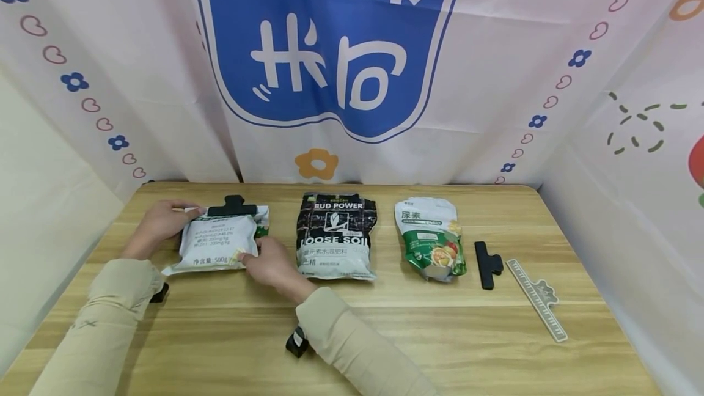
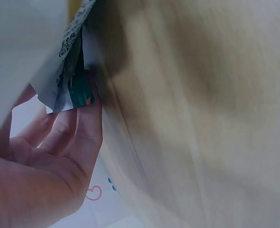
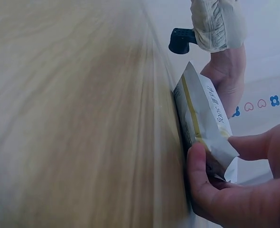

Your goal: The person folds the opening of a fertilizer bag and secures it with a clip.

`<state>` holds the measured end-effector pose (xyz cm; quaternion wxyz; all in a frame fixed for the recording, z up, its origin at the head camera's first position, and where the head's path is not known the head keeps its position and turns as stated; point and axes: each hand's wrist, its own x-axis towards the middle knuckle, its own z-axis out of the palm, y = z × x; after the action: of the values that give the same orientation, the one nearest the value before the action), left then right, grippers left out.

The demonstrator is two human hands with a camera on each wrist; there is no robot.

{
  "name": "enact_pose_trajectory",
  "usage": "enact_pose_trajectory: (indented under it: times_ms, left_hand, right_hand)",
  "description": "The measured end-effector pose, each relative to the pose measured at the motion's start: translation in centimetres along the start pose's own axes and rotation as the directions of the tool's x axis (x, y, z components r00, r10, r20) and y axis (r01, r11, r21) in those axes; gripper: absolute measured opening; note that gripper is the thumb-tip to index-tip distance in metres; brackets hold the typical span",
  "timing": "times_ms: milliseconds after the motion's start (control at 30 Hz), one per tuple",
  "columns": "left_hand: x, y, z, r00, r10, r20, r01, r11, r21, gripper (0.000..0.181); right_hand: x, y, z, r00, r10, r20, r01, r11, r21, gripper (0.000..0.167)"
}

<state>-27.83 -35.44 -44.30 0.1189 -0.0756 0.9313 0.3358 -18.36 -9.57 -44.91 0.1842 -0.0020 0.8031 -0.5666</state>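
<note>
A white fertilizer bag marked 500g is at the left of the table, a black clip across its top. My left hand holds the bag's upper left corner; in the left wrist view, this hand's fingers curl behind the green-and-white edge. At the lower right corner, my right hand pinches the bag. The right wrist view has the thumb on the printed face of the bag and a finger at its bottom edge. The bag's underside is mostly hidden.
A black-and-white soil bag lies mid-table, with a green-and-white pouch to its right. Farther right are a black clip and a grey ruler-like clip. Printed cloth walls enclose the wooden table.
</note>
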Motion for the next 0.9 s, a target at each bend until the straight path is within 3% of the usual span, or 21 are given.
enact_pose_trajectory:
  times_ms: [167,367,533,600,700,833,900]
  left_hand:
    - [-0.3,0.3,-0.1,1.000,0.005,0.000,-0.005,1.000,0.012,0.058]
    - [-1.1,1.0,-0.3,0.999,0.040,-0.022,-0.039,0.999,0.017,0.059]
    - [-1.7,2.0,0.0,0.991,0.089,-0.101,-0.084,0.995,0.050,0.066]
    - [-1.9,2.7,0.1,0.980,0.135,-0.149,-0.123,0.988,0.088,0.067]
    - [-2.5,4.0,0.4,0.946,0.245,-0.211,-0.217,0.965,0.146,0.063]
    - [-3.7,6.4,1.0,0.905,0.356,-0.235,-0.337,0.934,0.115,0.054]
    - [-4.5,7.6,1.4,0.896,0.381,-0.228,-0.375,0.924,0.073,0.052]
  right_hand:
    - [-0.3,-0.1,-0.2,1.000,0.013,0.025,-0.013,1.000,0.006,0.040]
    - [-0.8,-0.3,-0.9,1.000,0.000,0.009,0.000,0.999,-0.033,0.027]
    - [-1.4,-0.5,-1.9,1.000,-0.030,0.003,0.030,0.992,-0.126,0.044]
    - [-1.7,-0.5,-2.5,0.999,-0.051,0.002,0.050,0.985,-0.164,0.053]
    - [-2.3,-0.5,-3.6,0.997,-0.083,0.001,0.082,0.978,-0.192,0.062]
    - [-3.2,-0.6,-5.3,0.993,-0.121,0.007,0.120,0.973,-0.198,0.064]
    - [-3.7,-0.6,-6.2,0.991,-0.134,0.011,0.133,0.971,-0.197,0.063]
